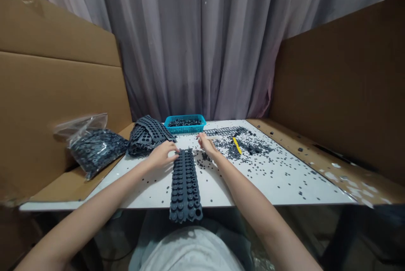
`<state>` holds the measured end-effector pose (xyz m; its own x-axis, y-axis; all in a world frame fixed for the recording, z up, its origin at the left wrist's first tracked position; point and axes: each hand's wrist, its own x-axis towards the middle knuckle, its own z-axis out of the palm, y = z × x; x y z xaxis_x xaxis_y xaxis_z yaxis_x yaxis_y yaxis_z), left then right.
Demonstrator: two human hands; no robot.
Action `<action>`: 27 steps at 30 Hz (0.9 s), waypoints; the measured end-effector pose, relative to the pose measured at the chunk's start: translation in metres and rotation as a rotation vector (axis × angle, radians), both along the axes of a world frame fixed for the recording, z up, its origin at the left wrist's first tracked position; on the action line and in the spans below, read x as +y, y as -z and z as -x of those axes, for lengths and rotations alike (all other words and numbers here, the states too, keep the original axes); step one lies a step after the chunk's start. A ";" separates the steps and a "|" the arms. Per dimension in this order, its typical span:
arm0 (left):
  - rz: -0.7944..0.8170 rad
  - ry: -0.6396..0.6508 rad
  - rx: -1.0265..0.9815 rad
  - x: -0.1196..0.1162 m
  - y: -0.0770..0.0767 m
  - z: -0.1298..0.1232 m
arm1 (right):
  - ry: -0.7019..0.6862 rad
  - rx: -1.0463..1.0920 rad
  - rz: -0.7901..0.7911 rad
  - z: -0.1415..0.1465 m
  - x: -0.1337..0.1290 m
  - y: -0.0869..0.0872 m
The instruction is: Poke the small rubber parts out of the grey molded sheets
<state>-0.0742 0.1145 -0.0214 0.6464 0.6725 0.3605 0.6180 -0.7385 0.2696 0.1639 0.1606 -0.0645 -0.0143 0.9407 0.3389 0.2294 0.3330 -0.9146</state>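
My left hand: fingers curved, apart, tips at far left corner of dark studded strip; can't tell if pressing. My right hand: closed round white stick, just beyond strip's far right corner. Strip lies lengthwise between my forearms, near end overhanging near edge of desk. Blue basket by desk's far edge.

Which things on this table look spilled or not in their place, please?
Many small dark pieces lie scattered loose over the right side of the white table, while others sit gathered in the blue basket. A few have strayed onto the cardboard at right.
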 end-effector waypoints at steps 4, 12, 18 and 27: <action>0.001 0.090 0.042 -0.045 0.007 0.000 | -0.002 -0.081 0.010 -0.009 -0.005 -0.008; 0.053 -0.034 0.058 0.012 0.027 -0.031 | 0.052 -0.290 -0.010 -0.039 -0.011 0.002; 0.149 -0.128 0.007 0.053 0.046 -0.044 | 0.052 -0.466 -0.099 -0.044 -0.013 0.012; 0.332 -0.079 -0.358 0.053 0.052 -0.042 | 0.070 -0.507 -0.216 -0.037 -0.026 0.004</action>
